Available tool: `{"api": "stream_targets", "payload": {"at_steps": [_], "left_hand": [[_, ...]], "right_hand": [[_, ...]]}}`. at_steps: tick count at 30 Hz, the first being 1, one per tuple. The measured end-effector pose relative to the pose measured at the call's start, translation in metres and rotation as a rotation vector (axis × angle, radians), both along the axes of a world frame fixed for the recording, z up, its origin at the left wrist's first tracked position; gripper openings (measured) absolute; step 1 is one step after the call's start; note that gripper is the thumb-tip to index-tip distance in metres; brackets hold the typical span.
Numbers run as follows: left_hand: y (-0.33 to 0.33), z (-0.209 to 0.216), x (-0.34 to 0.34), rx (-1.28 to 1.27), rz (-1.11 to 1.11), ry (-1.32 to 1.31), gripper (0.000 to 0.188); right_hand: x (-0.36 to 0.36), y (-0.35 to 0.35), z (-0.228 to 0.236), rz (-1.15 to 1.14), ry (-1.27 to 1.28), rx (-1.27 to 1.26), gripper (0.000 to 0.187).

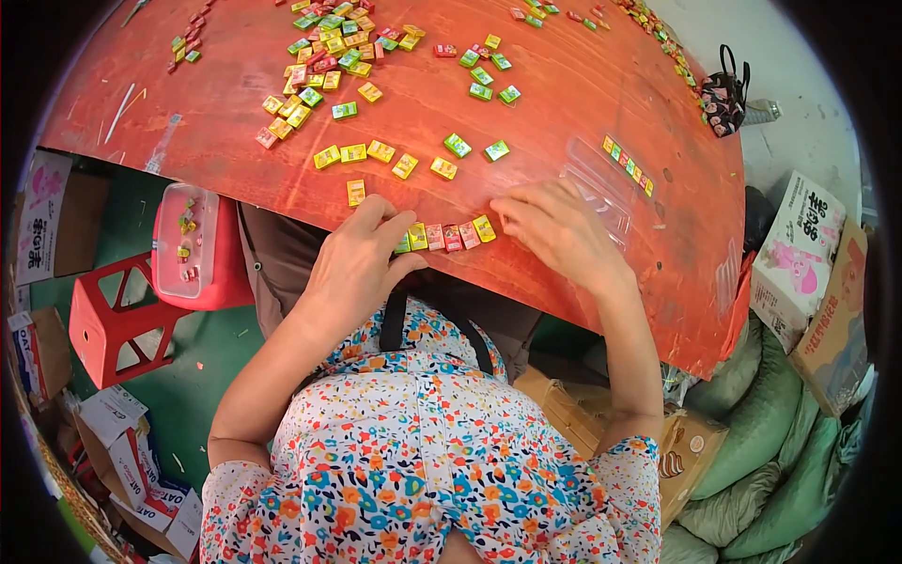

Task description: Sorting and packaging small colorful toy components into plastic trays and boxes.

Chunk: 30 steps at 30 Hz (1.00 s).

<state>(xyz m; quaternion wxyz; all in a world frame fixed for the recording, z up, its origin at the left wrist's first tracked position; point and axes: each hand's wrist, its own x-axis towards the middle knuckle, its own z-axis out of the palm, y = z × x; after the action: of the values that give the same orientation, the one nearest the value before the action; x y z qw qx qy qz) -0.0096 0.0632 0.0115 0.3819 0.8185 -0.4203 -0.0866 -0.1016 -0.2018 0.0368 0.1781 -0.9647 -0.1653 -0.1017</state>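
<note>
At the table's near edge, a short row of small candy-sized boxes stands side by side. My left hand [352, 258] is at its left end, thumb and forefinger closed around a small green box [403, 244], partly hidden. Beside that come a yellow-green box [418, 236], pink and red boxes [453, 238], and a yellow box [484, 228] at the right end. Just right of the yellow box, my right hand [554, 230] hovers with bent fingers drawn together; whatever they hold, if anything, is hidden. A single yellow box [356, 193] lies just beyond my left hand.
Loose yellow boxes [353, 152] and green boxes [458, 145] lie farther in. A big mixed pile [329, 42] is at the far left. Clear plastic trays [601, 202] and a joined row of boxes [628, 164] are at right. A red stool [117, 320] stands left.
</note>
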Motion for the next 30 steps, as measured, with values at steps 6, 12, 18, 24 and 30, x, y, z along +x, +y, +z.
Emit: {"api": "stream_targets", "payload": {"at_steps": [6,12,18,24,30], "left_hand": [[-0.004,0.003,-0.001,0.032,-0.017,-0.006,0.045],[-0.008,0.005,-0.003,0.056,-0.026,-0.056,0.04],[-0.018,0.005,-0.002,0.064,-0.085,-0.155,0.035],[-0.05,0.022,0.002,0.014,-0.133,-0.11,0.023],[-0.159,0.021,0.029,-0.097,-0.305,-0.249,0.022]], "right_hand": [[-0.01,0.014,-0.009,-0.01,0.028,-0.059,0.042],[-0.008,0.015,-0.009,-0.004,0.058,-0.036,0.049],[-0.008,0.016,-0.015,-0.006,0.08,0.005,0.043],[-0.028,0.002,-0.008,-0.089,-0.075,0.124,0.03],[-0.046,-0.069,0.011,-0.325,-0.146,0.059,0.028]]}}
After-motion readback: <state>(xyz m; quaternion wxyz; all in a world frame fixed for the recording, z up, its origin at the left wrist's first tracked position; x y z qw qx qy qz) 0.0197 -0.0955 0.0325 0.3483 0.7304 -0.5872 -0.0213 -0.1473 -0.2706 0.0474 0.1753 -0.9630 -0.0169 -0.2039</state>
